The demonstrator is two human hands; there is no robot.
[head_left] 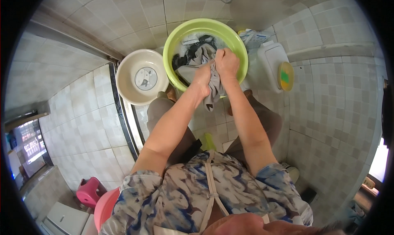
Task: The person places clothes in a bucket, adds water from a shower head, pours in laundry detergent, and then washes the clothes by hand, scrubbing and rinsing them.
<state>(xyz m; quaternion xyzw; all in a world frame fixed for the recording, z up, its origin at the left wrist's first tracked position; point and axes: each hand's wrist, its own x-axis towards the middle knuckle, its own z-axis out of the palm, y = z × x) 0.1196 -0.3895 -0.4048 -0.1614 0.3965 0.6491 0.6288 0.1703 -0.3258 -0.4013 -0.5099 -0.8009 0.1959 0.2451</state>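
A grey cloth garment is bunched between both of my hands over the near rim of a lime-green basin. My left hand is closed around it on the left. Slightly farther away, my right hand grips it in a fist. One end of the garment hangs down outside the rim toward me, and the rest trails into the basin. Dark wet clothes lie there in sudsy water. The fingertips of both hands are partly hidden by the cloth.
Left of the basin stands a cream basin with a cartoon print. A white lidded bin with a yellow dish is on the right, near a plastic package. A raised threshold runs along the left; a pink stool stands behind.
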